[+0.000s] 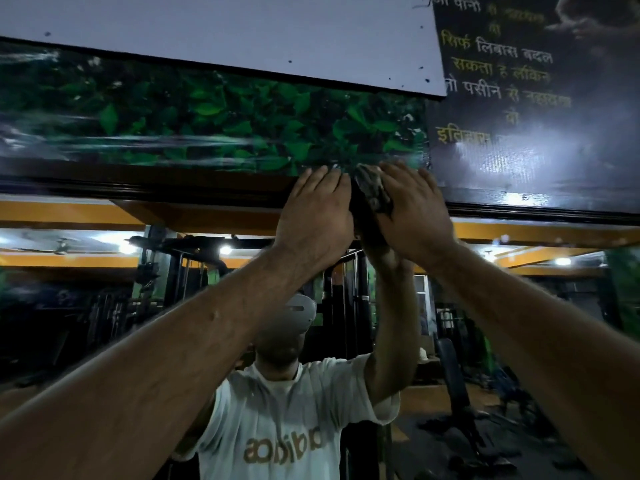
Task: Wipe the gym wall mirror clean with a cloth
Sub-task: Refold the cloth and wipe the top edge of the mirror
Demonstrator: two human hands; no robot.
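Both my arms reach up to the top of the wall mirror (104, 306). My left hand (317, 216) lies flat with straight fingers on the mirror's dark upper frame (156, 187). My right hand (414, 213) presses a crumpled grey-brown cloth (372, 192) against the frame, and its fingers look straight over the cloth. The two hands sit side by side with the cloth between them. The mirror below reflects a person in a white shirt with raised arms.
Above the frame runs a green leaf-pattern band (221, 119), with a white ceiling panel (225, 32) over it. A dark poster with yellow and white script (502, 64) hangs at the upper right. Gym machines, benches and ceiling lights show in the reflection.
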